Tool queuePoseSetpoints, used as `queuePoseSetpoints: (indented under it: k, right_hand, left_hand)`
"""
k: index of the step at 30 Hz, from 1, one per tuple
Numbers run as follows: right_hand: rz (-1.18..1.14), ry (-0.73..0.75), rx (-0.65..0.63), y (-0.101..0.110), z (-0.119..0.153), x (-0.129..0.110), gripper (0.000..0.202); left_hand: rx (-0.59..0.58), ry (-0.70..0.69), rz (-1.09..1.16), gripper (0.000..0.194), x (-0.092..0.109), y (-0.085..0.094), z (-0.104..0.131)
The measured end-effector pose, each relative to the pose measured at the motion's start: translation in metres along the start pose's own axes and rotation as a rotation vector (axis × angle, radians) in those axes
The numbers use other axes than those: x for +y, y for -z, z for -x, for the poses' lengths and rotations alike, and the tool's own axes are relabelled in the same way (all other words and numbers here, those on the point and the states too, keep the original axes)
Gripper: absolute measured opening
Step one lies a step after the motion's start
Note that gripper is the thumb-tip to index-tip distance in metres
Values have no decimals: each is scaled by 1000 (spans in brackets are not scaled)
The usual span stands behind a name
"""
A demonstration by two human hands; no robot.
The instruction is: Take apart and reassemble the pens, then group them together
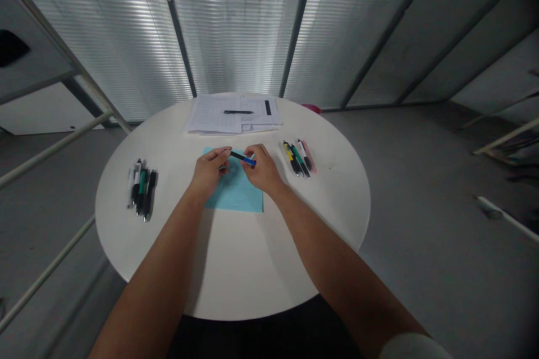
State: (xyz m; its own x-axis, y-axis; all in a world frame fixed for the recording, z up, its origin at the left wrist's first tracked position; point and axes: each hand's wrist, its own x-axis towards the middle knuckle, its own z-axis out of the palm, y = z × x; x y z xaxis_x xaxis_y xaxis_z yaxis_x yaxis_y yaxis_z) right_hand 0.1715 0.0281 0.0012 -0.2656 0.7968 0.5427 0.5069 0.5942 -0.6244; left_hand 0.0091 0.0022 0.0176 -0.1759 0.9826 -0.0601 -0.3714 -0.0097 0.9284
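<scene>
A blue and black pen (243,158) is held level above a light blue sheet of paper (236,199). The fingers of my left hand (209,169) pinch its black end. At the blue end, my right hand (263,169) has its fingers closed around it. Both hands hover over the upper part of the sheet and hide some of it. To the right of my right hand lies a group of pens (298,158), with yellow, green and white barrels. Farther off on the left is another group of pens (142,188), green, black, white and clear.
Printed papers (214,115) are stacked at the far side of the round white table (236,269), with a dark pen (238,112) on top. A pinkish item (309,156) lies beside the right pens. Metal rails (54,148) stand left of the table, and blinds hang behind.
</scene>
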Motion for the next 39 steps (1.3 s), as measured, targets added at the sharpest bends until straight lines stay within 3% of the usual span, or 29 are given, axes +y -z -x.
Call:
queuePoseSetpoints:
  k: [6, 15, 24, 28, 39]
  right_hand:
    - [-53, 26, 1, -3, -2, 5, 8]
    - [3, 31, -65, 4, 0, -4, 25]
    - [-31, 33, -47, -1, -1, 2, 14]
    - [7, 22, -83, 2, -1, -1, 24]
    - [-14, 7, -75, -3, -1, 3, 18]
  left_hand:
    - [-23, 29, 90, 31, 5, -1, 2]
    - [-31, 44, 168, 27, 6, -1, 2]
    - [-38, 65, 225, 21, 6, 1, 1]
    - [-40, 61, 223, 23, 6, 2, 1]
    - [-28, 75, 249, 24, 9, -1, 3]
